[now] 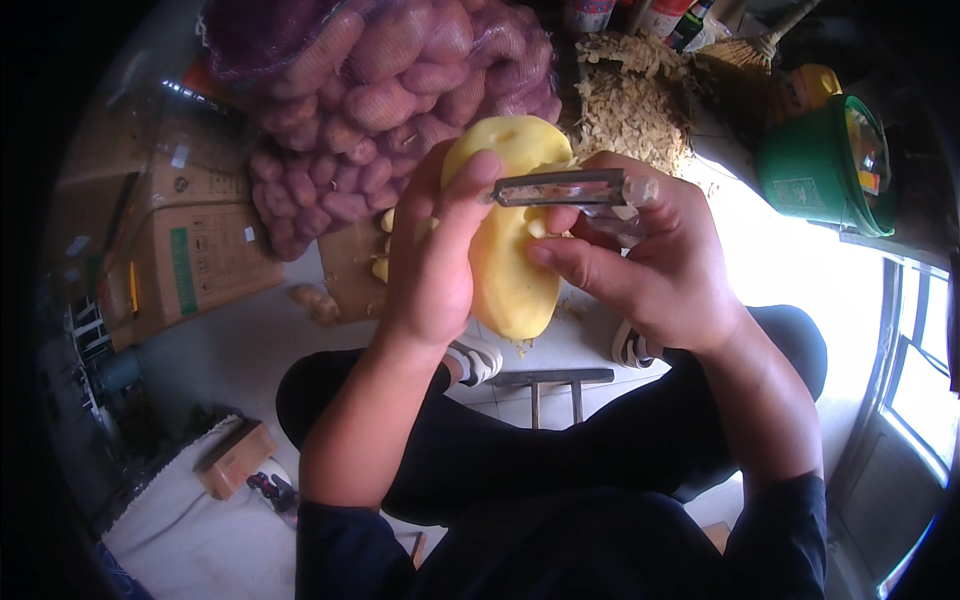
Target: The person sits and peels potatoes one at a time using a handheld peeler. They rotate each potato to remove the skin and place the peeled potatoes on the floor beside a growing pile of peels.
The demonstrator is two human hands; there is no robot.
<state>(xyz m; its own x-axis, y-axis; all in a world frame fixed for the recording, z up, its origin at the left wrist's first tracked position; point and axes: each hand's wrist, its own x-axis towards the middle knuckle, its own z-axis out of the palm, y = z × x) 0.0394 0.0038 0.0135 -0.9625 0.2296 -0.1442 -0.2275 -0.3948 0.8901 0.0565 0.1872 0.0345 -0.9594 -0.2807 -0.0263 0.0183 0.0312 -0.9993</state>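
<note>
A large peeled yellow potato (517, 292) is held up before me, its long side running away from me. My left hand (439, 255) grips it from the left, with the thumb lying along its upper surface. A peeler (562, 196) with a metal blade frame lies across the potato, held in my right hand (667, 262). My right thumb and a finger meet at the potato's right side, by a small pale bit (537, 227). Part of the peeler's handle is hidden by the right hand. Shreds of peel cling near the blade.
A purple mesh sack of potatoes (382, 101) stands ahead, left of a peelings heap (630, 112). Peeled potatoes (381, 268) partly show on cardboard (349, 289). A green bucket (802, 172) and broom (739, 56) stand right; cardboard boxes (214, 255) stand left. A small wooden stool (555, 376) is between my feet.
</note>
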